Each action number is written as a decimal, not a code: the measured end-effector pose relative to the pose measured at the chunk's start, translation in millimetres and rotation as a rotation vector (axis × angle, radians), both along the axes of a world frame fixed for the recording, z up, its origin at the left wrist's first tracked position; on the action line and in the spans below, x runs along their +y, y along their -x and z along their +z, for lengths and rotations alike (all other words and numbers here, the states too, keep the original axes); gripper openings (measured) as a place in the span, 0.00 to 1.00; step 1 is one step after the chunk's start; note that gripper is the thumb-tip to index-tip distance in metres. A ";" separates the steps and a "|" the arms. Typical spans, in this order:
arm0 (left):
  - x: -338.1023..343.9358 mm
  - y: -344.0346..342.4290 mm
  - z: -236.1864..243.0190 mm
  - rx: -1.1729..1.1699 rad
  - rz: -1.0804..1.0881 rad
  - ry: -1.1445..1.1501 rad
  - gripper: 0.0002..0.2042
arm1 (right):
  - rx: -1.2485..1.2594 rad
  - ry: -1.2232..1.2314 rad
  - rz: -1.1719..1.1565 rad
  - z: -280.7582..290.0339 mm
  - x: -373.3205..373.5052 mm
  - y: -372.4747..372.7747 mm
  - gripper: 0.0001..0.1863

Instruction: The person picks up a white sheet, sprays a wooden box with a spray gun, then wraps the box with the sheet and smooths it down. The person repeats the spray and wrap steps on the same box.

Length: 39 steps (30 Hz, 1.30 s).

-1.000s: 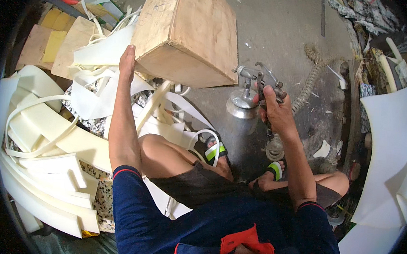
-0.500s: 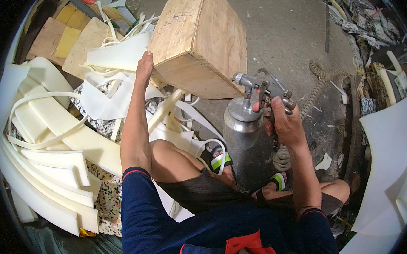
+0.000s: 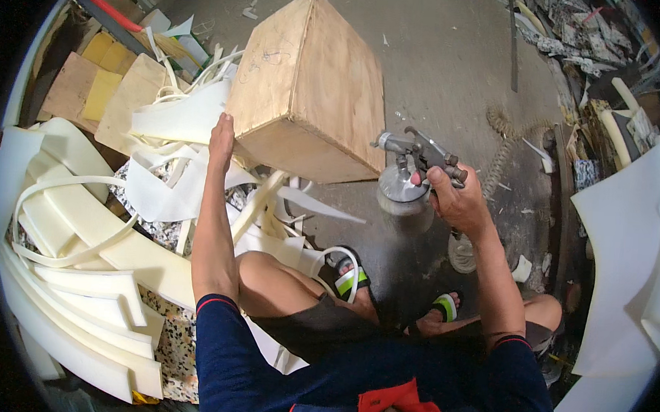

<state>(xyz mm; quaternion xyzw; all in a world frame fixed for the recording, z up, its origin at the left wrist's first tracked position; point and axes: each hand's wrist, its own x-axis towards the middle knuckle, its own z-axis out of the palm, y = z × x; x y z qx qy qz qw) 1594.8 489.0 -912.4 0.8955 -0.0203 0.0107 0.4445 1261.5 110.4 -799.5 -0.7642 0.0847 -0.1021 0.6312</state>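
A light plywood box stands tilted to my view, one corner edge facing me. My left hand grips its left edge, fingers largely hidden behind my wrist and hand. In my right hand is a metal spray gun, my fingers wrapped round its handle. The gun's silver cup hangs beneath it, and its nozzle points left at the box's lower right side. A small gap shows between nozzle and box. Whether the trigger is pulled, I cannot tell.
Cream foam pieces and white strips pile up on my left. A coiled air hose lies on the grey floor to the right. White foam sheets line the far right, beside scraps. My sandalled feet are below the gun.
The whole view has tipped, so box and floor sit lower in the picture. My right hand has raised the spray gun slightly relative to the box. My left hand stays at the box edge.
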 end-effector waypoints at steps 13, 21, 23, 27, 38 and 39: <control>-4.4 5.2 3.9 -0.056 -0.022 -0.002 0.32 | 0.018 0.144 -0.082 -1.3 -38.7 -116.7 0.24; -0.1 1.9 0.3 0.018 0.036 0.121 0.31 | 0.019 0.156 -0.275 -39.3 -65.1 -150.8 0.26; 1.7 0.5 -1.1 0.008 0.028 0.056 0.31 | 0.008 0.151 -0.291 -48.4 -67.6 -146.8 0.25; 4.9 -0.3 -2.5 -0.004 0.012 0.032 0.32 | 0.117 0.052 -0.141 -62.8 -81.5 -107.4 0.23; -8.5 11.6 12.4 0.050 -0.002 0.242 0.37 | 0.257 0.195 -0.135 -108.8 -110.9 -79.7 0.20; -10.2 12.2 13.8 0.063 0.012 0.243 0.37 | 0.196 0.205 -0.179 -113.6 -111.5 -84.5 0.20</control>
